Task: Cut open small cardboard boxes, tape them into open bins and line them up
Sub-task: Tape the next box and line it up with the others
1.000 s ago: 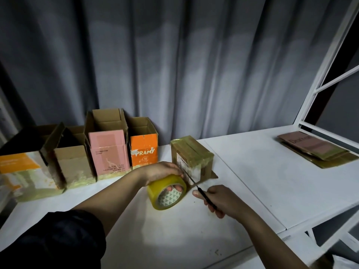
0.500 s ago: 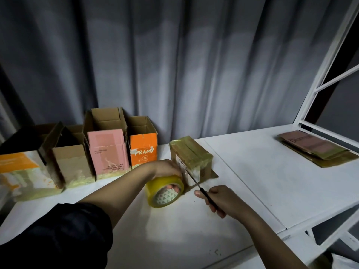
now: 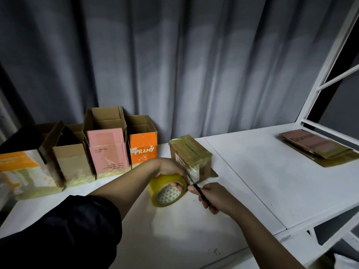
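A small cardboard box [image 3: 191, 154], wrapped in yellowish tape, stands on the white table [image 3: 262, 171] near its middle. My left hand [image 3: 171, 167] grips a roll of clear yellow tape [image 3: 167, 189] just left of the box, fingers through its core. My right hand [image 3: 211, 197] holds a thin black-handled cutting tool [image 3: 196, 188] whose tip sits between the roll and the box's front face. Several open bins stand in a row at the left: an orange box [image 3: 143, 150], a pink box [image 3: 107, 150], a plain brown box [image 3: 72, 162] and a larger orange-and-white box [image 3: 23, 171].
A stack of flattened cardboard [image 3: 318, 148] lies at the far right of the table beside a white metal frame [image 3: 318, 88]. A grey curtain [image 3: 174, 65] hangs right behind the table. The table's front edge runs close below my right forearm.
The tape roll and my left hand have shifted slightly, staying against the box. My right hand has kept the tool near the box front, with hardly any movement.
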